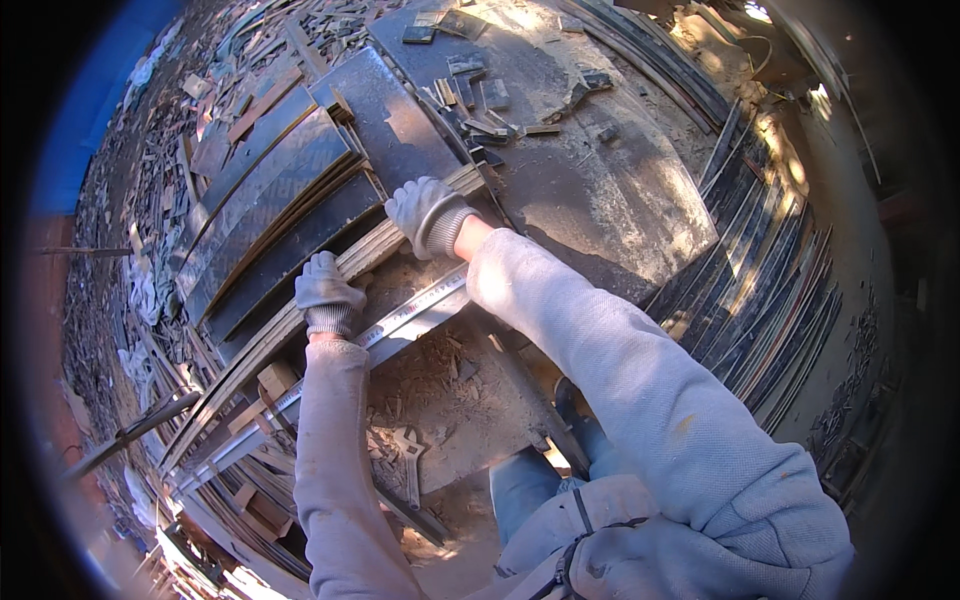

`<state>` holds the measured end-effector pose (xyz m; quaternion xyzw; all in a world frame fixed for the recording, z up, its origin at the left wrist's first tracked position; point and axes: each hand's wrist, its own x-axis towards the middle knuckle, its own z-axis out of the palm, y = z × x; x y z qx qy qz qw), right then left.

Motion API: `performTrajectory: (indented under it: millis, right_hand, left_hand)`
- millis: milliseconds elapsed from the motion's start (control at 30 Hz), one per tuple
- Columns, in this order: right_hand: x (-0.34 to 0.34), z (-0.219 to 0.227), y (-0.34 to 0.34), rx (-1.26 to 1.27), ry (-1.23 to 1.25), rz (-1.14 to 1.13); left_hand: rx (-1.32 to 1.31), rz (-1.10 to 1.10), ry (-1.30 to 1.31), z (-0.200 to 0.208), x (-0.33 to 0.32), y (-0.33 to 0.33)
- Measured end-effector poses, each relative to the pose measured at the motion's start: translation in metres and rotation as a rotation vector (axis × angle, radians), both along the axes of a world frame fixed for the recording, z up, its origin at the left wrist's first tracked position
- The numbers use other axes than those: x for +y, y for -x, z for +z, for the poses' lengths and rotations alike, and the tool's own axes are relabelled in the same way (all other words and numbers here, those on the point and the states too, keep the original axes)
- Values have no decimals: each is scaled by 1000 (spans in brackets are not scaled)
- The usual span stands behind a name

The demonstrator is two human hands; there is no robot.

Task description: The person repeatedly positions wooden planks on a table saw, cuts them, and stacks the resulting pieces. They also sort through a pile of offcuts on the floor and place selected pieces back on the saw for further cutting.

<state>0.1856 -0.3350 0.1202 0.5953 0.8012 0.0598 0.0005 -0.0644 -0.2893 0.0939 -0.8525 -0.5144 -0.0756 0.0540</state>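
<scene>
A stack of long, narrow plywood strips (372,250) runs slantwise in front of me, from lower left to upper right. My left hand (328,288), in a light grey glove, closes over the strips near their middle. Farther right, my right hand (424,212), gloved alike, grips the same stack close to its right end. Fingers of both hands curl over the far edge, so their tips are hidden. On my side of the strips, roughly parallel to them, lies a metal rail with ruler markings (415,308).
Dark-faced panels (285,165) are piled beyond the strips. Offcuts (480,95) lie on the large board (630,150) at the far right. An adjustable wrench (410,465) rests on the sawdust-covered surface nearer me. Long dark strips (765,290) are stacked at right; scrap wood covers the left ground.
</scene>
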Motion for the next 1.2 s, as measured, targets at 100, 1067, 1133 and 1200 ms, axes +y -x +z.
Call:
performTrajectory:
  millis: [100, 1067, 1133, 1200]
  right_hand:
    - [-1, 4, -2, 50, 10, 28]
    - [-195, 357, -357, 100, 102, -62]
    - [-277, 346, -364, 187, -38, -45]
    - [-338, 303, -351, 217, -101, -136]
  left_hand:
    - [-37, -35, -3, -2, -2, 3]
    - [-3202, 1093, 648, 188, -87, -119]
    - [-3093, 1172, 675, 214, -139, -137]
    - [-2959, 1057, 718, 234, -153, -134]
